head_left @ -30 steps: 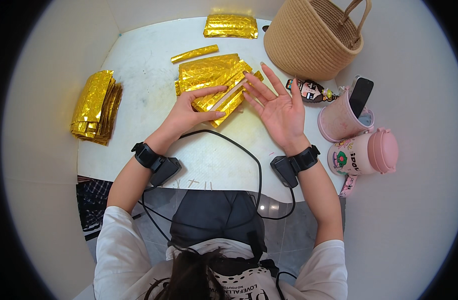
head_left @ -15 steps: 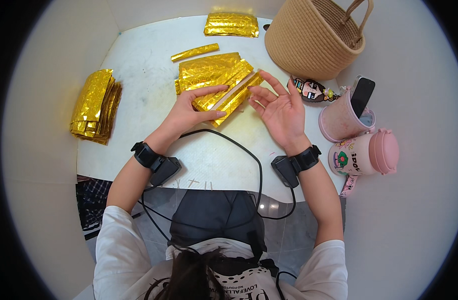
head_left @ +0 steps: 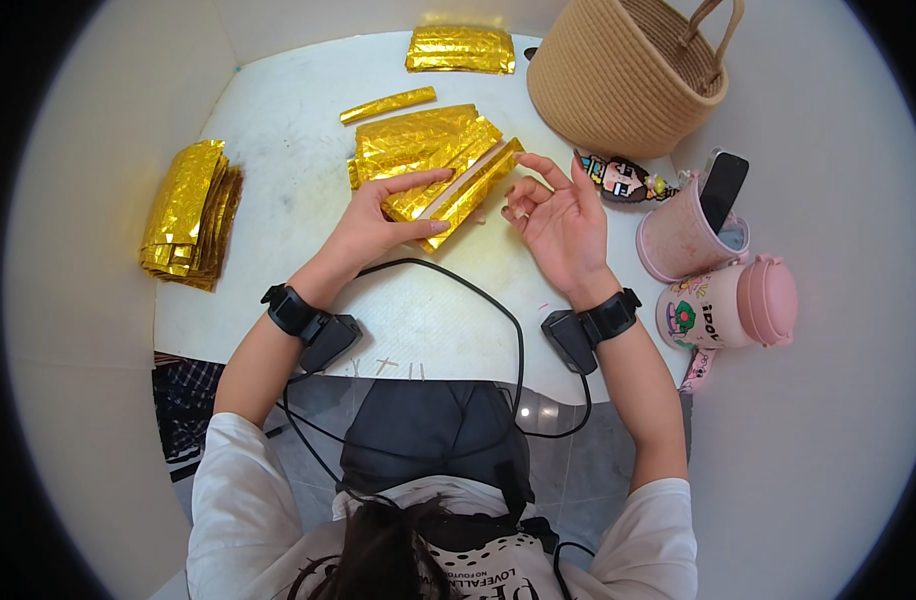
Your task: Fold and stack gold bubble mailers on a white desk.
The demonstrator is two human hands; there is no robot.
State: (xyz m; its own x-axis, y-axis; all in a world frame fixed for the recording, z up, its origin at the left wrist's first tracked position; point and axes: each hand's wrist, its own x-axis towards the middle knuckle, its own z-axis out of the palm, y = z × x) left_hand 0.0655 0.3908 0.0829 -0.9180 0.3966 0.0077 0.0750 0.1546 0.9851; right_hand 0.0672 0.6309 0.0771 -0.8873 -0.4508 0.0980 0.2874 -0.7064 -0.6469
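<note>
Your left hand point(head_left: 368, 228) has thumb and forefinger spread, each lying on one flap of the folded gold sheet point(head_left: 478, 198); can't tell whether its hidden fingers pinch underneath. Your right hand point(head_left: 563, 220) is loosely curled, palm up, pinching nothing visible, forefinger at the sheet's far corner; contact unclear. Sheet sits slantwise, mid-table, overlapping the gold stack point(head_left: 408, 135), pale strip bare between flaps. Looks like edge folding, right flap in hand. Next move calls for a steady left hold and right fingertips along that flap. Beyond: narrow gold roll point(head_left: 388, 106), far gold bundle point(head_left: 461, 50), woven basket point(head_left: 618, 85) far right.
</note>
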